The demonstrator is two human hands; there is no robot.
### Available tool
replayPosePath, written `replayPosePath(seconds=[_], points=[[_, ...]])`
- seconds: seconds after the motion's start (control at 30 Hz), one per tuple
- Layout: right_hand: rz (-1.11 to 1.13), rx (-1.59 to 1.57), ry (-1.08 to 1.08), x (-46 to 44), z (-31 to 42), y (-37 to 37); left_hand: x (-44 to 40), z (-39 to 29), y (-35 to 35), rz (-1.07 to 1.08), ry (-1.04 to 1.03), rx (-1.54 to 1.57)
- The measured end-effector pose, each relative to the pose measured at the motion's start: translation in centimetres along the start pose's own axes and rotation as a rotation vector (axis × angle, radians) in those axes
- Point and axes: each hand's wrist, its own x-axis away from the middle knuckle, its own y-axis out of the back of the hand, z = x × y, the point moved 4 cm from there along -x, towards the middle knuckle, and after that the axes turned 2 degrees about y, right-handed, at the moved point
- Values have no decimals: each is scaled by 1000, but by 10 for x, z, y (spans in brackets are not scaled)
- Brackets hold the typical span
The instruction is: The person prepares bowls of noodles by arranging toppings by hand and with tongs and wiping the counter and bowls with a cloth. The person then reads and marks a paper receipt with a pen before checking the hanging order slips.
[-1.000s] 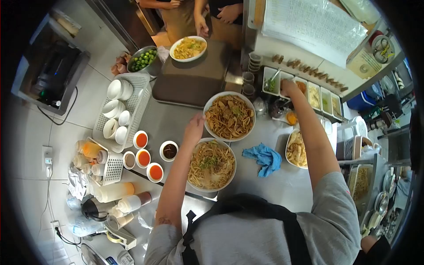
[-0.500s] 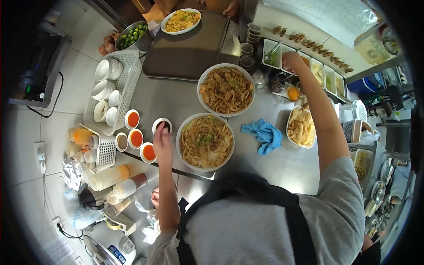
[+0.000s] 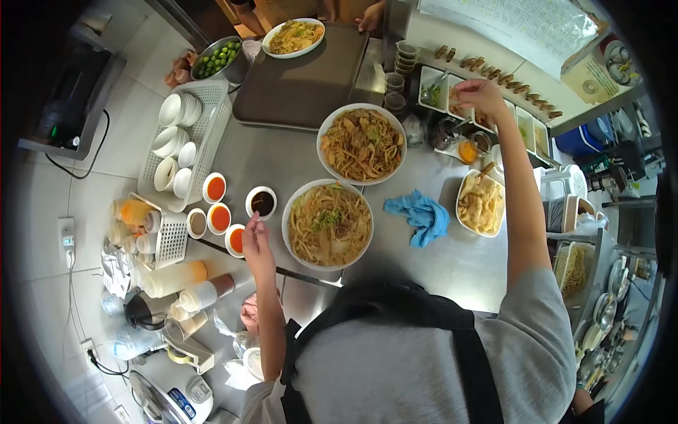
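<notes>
My left hand point(image 3: 259, 251) is at the near rim of a small white bowl of dark sauce point(image 3: 263, 203), with its fingers stretched out and nothing seen in them. My right hand point(image 3: 482, 97) is over the row of garnish containers point(image 3: 436, 90), its fingers pinched together; whatever they hold is too small to make out. Between my arms lie two large bowls of noodles: one topped with chopped green point(image 3: 328, 226), the other point(image 3: 362, 145) with darker noodles behind it. Small bowls of orange-red sauce point(image 3: 219, 219) stand left of my left hand.
A brown tray point(image 3: 300, 85) carries a plate of noodles point(image 3: 293, 38); another person's hand point(image 3: 371, 15) touches its far edge. A blue cloth point(image 3: 420, 217) and a dish of fried pieces point(image 3: 482, 203) lie right. White bowls point(image 3: 169, 141) fill a basket; sauce bottles point(image 3: 201, 293) lie left.
My left hand has drawn back toward me from above the dark sauce bowl, uncovering it. My right hand has lifted and shifted slightly right over the garnish containers.
</notes>
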Motion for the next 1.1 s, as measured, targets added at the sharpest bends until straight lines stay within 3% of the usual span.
replayPosePath(seconds=[0.07, 0.27, 0.37, 0.5, 0.6, 0.7, 0.8, 1.0, 1.1], points=[[128, -128, 72, 40, 36, -45, -4, -4, -3, 6, -8, -14], [547, 55, 280, 125, 75, -221, 9, -25, -9, 0, -112, -40], [526, 197, 525, 143, 84, -271, 31, -31, 4, -49, -131, -108], [367, 306, 686, 164, 104, -297, 58, -11, 27, -100, -100, -93], [505, 536, 621, 170, 117, -310, 80, -6, 40, -121, -74, -122], [359, 649, 763, 172, 118, -321, 91, -3, 50, -115, -100, -165], [243, 711, 755, 180, 124, -319, 99, -7, 52, -102, -94, -142], [307, 536, 551, 187, 118, -323, 109, -9, 57, -50, -125, -178], [260, 278, 857, 209, 118, -315, 114, 3, 66, -25, -59, -145]])
